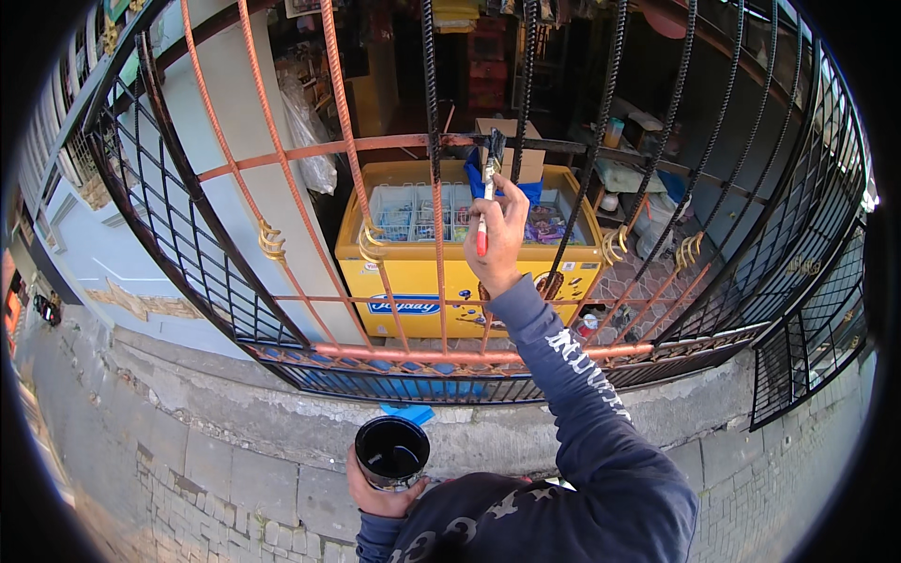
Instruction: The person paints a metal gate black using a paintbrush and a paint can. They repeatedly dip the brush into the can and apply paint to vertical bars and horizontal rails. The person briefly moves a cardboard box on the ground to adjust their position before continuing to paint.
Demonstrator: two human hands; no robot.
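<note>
My right hand [499, 236] is closed round a paintbrush [489, 184] with a pale, red-ended handle, held upright. Its dark bristles are against or very near the horizontal crossbar [554, 145] of a metal window grille. Black paint covers the right part of that bar, while its left part is reddish. Several upright twisted bars [433, 103] are black, and others [267, 113] still show a reddish coat. Down low, my left hand [379, 492] wraps round a can of black paint [393, 452], its open top facing up.
Behind the grille stands a yellow chest freezer [404, 272] with a cardboard box [511, 141] on top. Gold curled ornaments [271, 241] sit on several bars. A lower reddish rail [469, 357] runs above a concrete ledge [507, 436], with a blue piece [410, 413] by the can. Paving [188, 488] lies below.
</note>
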